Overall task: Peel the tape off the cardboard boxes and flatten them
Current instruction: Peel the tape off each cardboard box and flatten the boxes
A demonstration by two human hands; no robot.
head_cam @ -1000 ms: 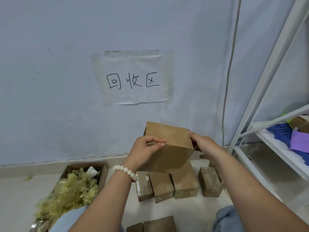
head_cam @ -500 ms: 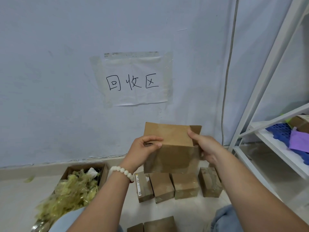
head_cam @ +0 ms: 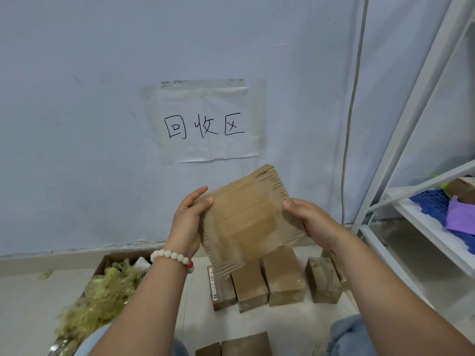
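I hold a flattened brown cardboard box (head_cam: pixel 246 219) in the air in front of the wall, tilted with its far corner up. Its face is scuffed where tape has torn the surface. My left hand (head_cam: pixel 187 224) grips its left edge, thumb on the front. My right hand (head_cam: pixel 308 222) grips its right edge. Several small taped cardboard boxes (head_cam: pixel 282 278) stand in a row on the floor below it. More boxes (head_cam: pixel 244 344) lie at the bottom edge near my knees.
An open cardboard box (head_cam: pixel 108 260) at the left holds a heap of crumpled yellowish tape (head_cam: pixel 102 299). A white metal shelf (head_cam: pixel 421 227) stands at the right with blue and purple items on it. A paper sign (head_cam: pixel 205 124) is taped to the wall.
The box was still a standing block a second ago. It is now pressed flat and turned so that its broad face points at me.
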